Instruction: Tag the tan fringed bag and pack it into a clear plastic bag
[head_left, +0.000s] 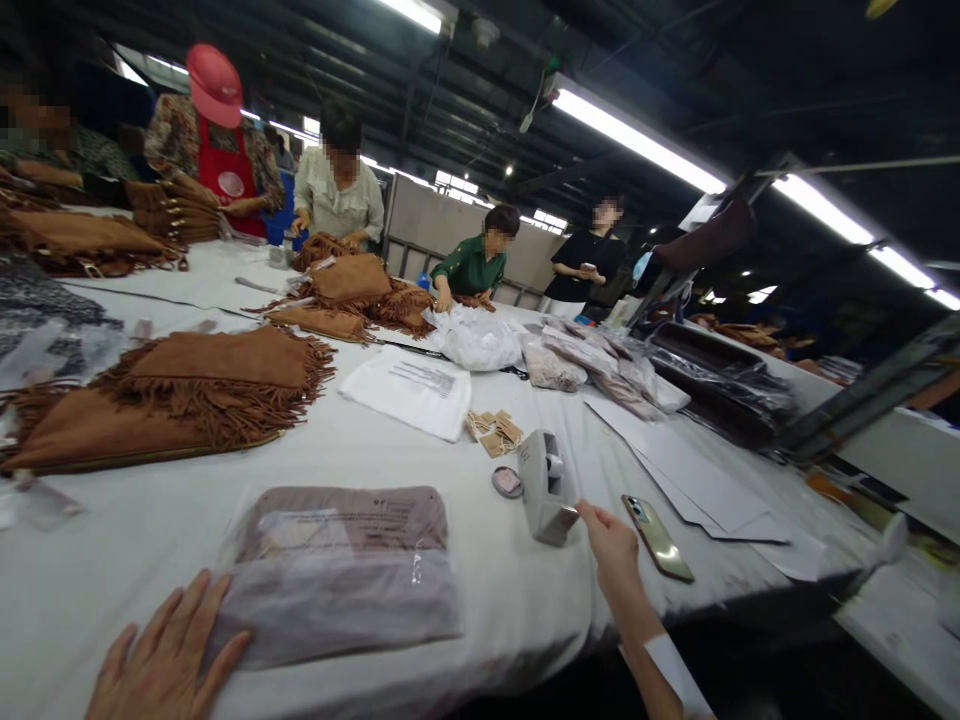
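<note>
A brownish-mauve pouch in a clear plastic bag (pixel 345 600) lies flat on the white-covered table. My left hand (pixel 169 650) rests on the bag's lower left corner, palm down with fingers spread. At the front end of a grey tape dispenser (pixel 536 500), my right hand (pixel 611 545) has thumb and forefinger pinched together on the tape at the cutting edge. The strip itself barely shows. Just left of the dispenser sit a small round dish (pixel 508 482) and a few brown cardboard tags (pixel 495 435). A phone (pixel 658 537) lies right of my right hand.
Brown suede fringed bags (pixel 217 365) are piled at left. A white printed cloth bag (pixel 409 390) lies mid-table, with plastic-wrapped goods (pixel 592 360) behind. White sheets (pixel 697 480) lie at right near the table edge. Several co-workers stand beyond, one in a green shirt (pixel 480 262).
</note>
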